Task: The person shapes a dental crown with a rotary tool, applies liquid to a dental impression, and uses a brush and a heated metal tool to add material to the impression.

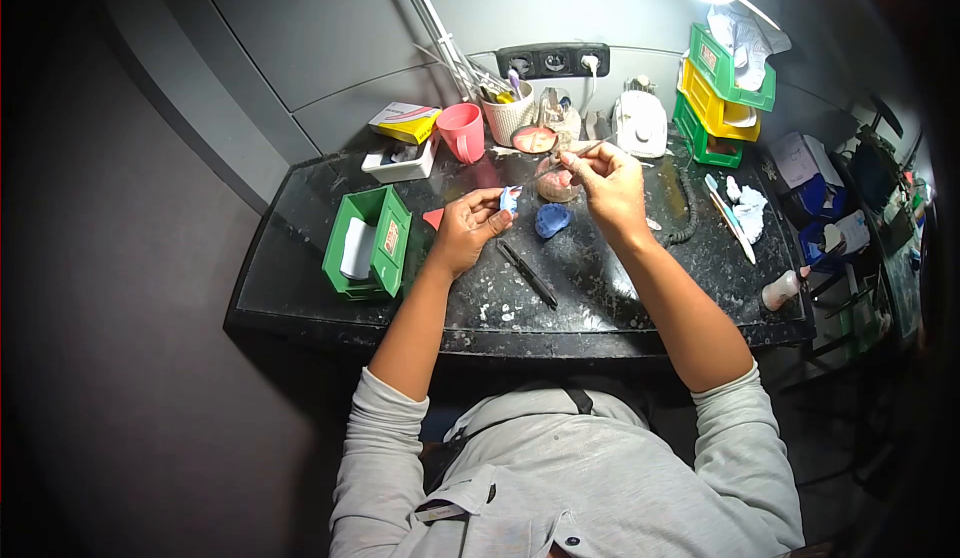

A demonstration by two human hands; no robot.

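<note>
My left hand (469, 229) pinches a small blue and white piece (510, 199) between thumb and fingers. To the right, my right hand (608, 186) is closed on a thin tool (592, 148), raised over a round jar of pink material (557, 184). A blue molded lump (552, 220) lies on the black table between my hands. Below it rests a black pen (527, 273). A small red piece (433, 218) shows just behind my left hand.
A green bin (368, 243) stands at left. Behind are a pink mug (462, 133), a white holder with tools (510, 113) and a white device (640, 123). Stacked bins (715, 98), a toothbrush (731, 218), crumpled tissue (747, 211) and a small bottle (780, 290) are at right.
</note>
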